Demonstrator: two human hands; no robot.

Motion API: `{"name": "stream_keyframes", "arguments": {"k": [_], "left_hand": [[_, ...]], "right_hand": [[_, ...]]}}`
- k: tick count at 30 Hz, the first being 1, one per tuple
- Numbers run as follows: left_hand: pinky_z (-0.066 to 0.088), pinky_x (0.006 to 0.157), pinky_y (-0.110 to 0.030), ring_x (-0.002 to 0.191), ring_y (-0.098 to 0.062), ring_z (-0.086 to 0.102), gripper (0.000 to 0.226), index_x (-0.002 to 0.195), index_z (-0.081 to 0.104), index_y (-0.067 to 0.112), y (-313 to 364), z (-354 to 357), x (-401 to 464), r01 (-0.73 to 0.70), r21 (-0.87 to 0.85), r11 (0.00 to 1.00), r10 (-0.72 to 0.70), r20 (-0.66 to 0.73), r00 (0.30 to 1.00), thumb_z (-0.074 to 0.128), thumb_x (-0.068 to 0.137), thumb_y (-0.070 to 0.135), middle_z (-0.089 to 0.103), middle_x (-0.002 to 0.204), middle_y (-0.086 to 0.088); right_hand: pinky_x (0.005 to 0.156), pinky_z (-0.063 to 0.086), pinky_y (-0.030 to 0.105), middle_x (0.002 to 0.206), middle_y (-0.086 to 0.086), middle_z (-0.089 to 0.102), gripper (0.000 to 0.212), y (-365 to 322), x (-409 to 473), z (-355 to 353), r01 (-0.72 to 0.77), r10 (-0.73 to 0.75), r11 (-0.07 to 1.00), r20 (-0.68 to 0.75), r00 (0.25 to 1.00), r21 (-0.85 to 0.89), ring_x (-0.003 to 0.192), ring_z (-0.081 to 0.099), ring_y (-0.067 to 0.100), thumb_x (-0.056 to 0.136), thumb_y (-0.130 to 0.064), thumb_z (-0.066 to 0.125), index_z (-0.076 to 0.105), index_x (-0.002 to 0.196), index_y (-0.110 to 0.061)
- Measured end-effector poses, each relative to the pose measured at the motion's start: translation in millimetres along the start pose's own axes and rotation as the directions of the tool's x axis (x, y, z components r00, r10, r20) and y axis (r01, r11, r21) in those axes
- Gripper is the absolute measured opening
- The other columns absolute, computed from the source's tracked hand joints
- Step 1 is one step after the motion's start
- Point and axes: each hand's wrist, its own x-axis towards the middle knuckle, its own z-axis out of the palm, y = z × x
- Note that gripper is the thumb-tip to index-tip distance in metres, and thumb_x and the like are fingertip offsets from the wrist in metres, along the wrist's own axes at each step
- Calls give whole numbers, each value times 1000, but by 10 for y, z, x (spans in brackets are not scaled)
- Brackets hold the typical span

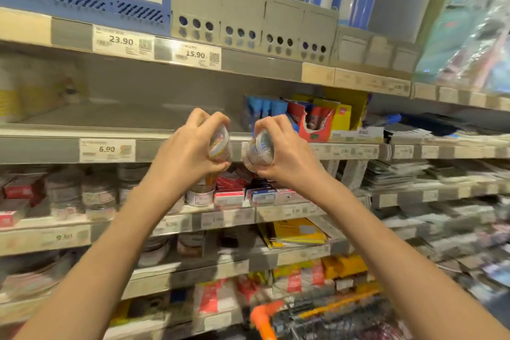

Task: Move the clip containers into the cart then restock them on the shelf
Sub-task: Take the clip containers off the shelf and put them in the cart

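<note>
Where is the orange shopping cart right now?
In the head view, the orange cart sits at the bottom edge, right of centre, below the right hand and in front of the lowest shelves.

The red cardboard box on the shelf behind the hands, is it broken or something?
The red cardboard display box on the middle shelf has a ragged, torn-looking front opening, so it looks damaged. Nothing looks spilled. The left hand and right hand each hold a small clear plastic clip container, tilted.
</note>
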Motion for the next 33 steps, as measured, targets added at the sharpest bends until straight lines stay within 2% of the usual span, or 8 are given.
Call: {"name": "stream_keyframes", "arguments": {"k": [4, 8, 12, 17, 20, 24, 29, 33], "left_hand": [[50, 73, -46, 94, -27, 56, 62, 115, 45, 28, 495, 493, -96, -77, -124, 989, 93, 129, 987, 81, 65, 31, 43, 111, 1], [50, 75, -45, 98, -27, 56, 64, 119, 44, 29, 1032, 997, -254, -75, -199, 977, 127, 260, 957, 80, 66, 32, 41, 118, 2], [48, 72, -41, 100, -26, 53, 67, 124, 42, 25, 1445, 1551, -443, -131, -292, 948, 245, 402, 882, 79, 69, 30, 40, 117, -1], [49, 81, -43, 115, -30, 50, 78, 138, 30, 26, 1834, 2259, -582, -131, -287, 949, 283, 590, 756, 75, 75, 32, 32, 137, -3], [47, 88, -44, 122, -31, 45, 81, 140, 30, 26, 2001, 2763, -640, -116, -326, 938, 317, 676, 665, 76, 74, 30, 27, 145, -7], [46, 80, -38, 119, -30, 48, 79, 139, 32, 25, 2173, 3513, -820, -127, -365, 922, 376, 769, 517, 75, 73, 28, 34, 136, -6], [42, 88, -40, 117, -32, 47, 59, 130, 39, 22, 2285, 4363, -1038, -110, -405, 908, 417, 838, 352, 68, 79, 17, 41, 132, -11], [47, 75, -45, 98, -36, 57, 52, 131, 39, 18, 2331, 4980, -1282, -125, -403, 907, 422, 880, 220, 43, 86, -7, 47, 119, -17]], "right_hand": [[67, 50, 41, 120, -2, 38, 55, 380, -653, -157, -160, 165, 985, 73, 984, -64, 92, 55, 22, 72, -30, 75, 42, 115, -23], [67, 49, 36, 120, -2, 37, 56, 677, -1354, -271, -325, 337, 939, 108, 935, -117, 95, 54, 20, 74, -35, 75, 41, 117, -23], [70, 49, 39, 122, 2, 36, 58, 958, -1936, -292, -457, 480, 875, 157, 863, -161, 99, 54, 23, 75, -32, 75, 40, 119, -20], [76, 51, 41, 124, 4, 36, 62, 1358, -2485, -236, -618, 646, 762, 183, 741, -191, 100, 54, 25, 75, -33, 75, 38, 122, -19], [71, 48, 38, 125, 4, 35, 63, 1592, -2788, -137, -707, 735, 678, 197, 649, -199, 100, 53, 25, 74, -32, 75, 37, 122, -19], [59, 40, 34, 132, 5, 30, 73, 1974, -3234, 141, -813, 834, 540, 269, 482, -217, 94, 53, 28, 75, -31, 74, 31, 132, -18], [77, 46, 37, 146, 10, 23, 82, 2513, -3727, 621, -928, 928, 280, 315, 197, -245, 107, 52, 30, 77, -32, 71, 23, 142, -17], [60, 41, 36, 127, 11, 35, 59, 2735, -4265, 1051, -969, 945, 107, 325, 30, -223, 79, 52, 31, 79, -26, 69, 35, 126, -14]]}}
